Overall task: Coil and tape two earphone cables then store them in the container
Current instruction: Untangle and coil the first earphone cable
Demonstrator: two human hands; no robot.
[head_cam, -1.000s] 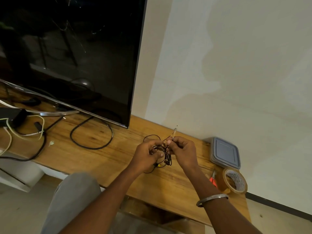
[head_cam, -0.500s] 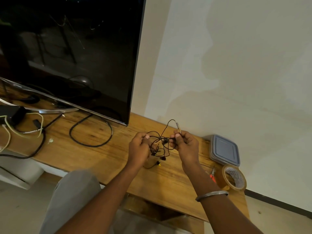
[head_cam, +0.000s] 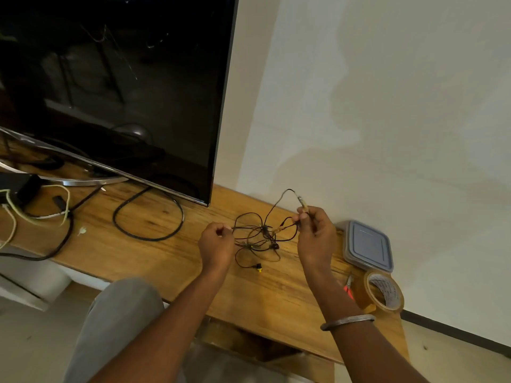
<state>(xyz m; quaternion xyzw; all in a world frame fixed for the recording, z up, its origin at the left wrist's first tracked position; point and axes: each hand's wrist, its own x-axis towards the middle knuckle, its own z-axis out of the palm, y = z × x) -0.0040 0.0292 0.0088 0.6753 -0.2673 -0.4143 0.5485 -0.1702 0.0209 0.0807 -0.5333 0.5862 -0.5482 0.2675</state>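
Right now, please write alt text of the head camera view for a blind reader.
Two hands hold a tangled black earphone cable above a wooden table: the left hand pinches one strand, the right hand holds the plug end. A lidded container and a tape roll lie at the right.

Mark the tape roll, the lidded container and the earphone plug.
tape roll (head_cam: 387, 302), head view, on the outer brown band.
lidded container (head_cam: 367, 246), head view, centre of the grey-blue lid.
earphone plug (head_cam: 302, 202), head view, on the plug above the right hand's fingertips.
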